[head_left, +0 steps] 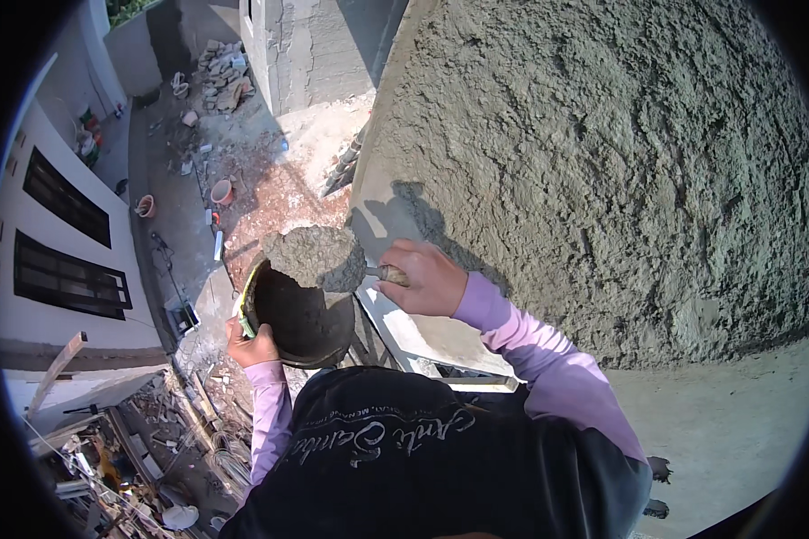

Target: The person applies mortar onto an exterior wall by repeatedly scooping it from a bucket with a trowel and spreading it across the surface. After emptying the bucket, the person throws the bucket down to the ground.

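My left hand (253, 345) grips the rim of a dark bucket (301, 323), which is tilted so its hollow inside shows. Around the handle of a trowel (392, 275) the fingers of my right hand (423, 277) are closed. A heap of wet grey mortar (313, 256) lies on the trowel and covers its blade, just above the far side of the bucket. To the right rises a wall (602, 180) coated in rough wet mortar, with a smoother bare strip along its left and lower edges. The shadow of my hand and the trowel falls on it.
Far below on the left lies rubble-strewn ground, with a pink bucket (222, 191) and a heap of broken stones (223, 76). A white building (67, 269) with dark windows stands at the left. Planks and scrap (126, 458) fill the lower left. A plastered pillar (315, 54) rises at the top.
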{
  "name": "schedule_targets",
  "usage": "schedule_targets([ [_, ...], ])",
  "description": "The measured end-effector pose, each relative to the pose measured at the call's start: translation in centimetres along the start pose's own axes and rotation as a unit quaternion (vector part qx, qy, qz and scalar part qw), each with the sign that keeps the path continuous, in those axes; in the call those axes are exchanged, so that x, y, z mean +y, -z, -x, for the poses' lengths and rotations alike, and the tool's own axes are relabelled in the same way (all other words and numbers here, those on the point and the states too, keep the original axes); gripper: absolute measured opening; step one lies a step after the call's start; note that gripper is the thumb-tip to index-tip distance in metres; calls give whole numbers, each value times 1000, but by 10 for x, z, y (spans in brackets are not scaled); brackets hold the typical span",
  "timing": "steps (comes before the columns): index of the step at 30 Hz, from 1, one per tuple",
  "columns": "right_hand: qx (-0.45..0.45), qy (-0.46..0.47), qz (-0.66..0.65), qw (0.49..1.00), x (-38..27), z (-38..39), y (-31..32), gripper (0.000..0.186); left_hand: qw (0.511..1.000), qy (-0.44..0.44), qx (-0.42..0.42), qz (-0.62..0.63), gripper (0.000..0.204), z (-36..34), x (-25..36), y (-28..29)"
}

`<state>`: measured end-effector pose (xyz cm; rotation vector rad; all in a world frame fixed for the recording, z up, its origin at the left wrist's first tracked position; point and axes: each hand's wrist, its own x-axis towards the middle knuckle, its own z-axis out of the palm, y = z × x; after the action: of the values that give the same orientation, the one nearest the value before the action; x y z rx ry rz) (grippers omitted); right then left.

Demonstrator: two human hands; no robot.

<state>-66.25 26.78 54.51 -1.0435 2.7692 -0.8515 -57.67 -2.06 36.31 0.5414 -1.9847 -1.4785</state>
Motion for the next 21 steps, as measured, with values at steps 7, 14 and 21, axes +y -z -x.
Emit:
schedule_targets([
  [7, -29, -50, -247, 967, -55, -69, 160, 19, 989, -31, 59, -130, 39, -16, -27, 53],
  [14, 215, -224, -322, 894, 126, -55, 253, 22, 989, -25, 26, -147, 32, -44, -27, 30],
  [21, 232, -388, -10, 892, 23, 85, 110, 14, 998, -8, -55, -28, 25, -52, -24, -21],
])
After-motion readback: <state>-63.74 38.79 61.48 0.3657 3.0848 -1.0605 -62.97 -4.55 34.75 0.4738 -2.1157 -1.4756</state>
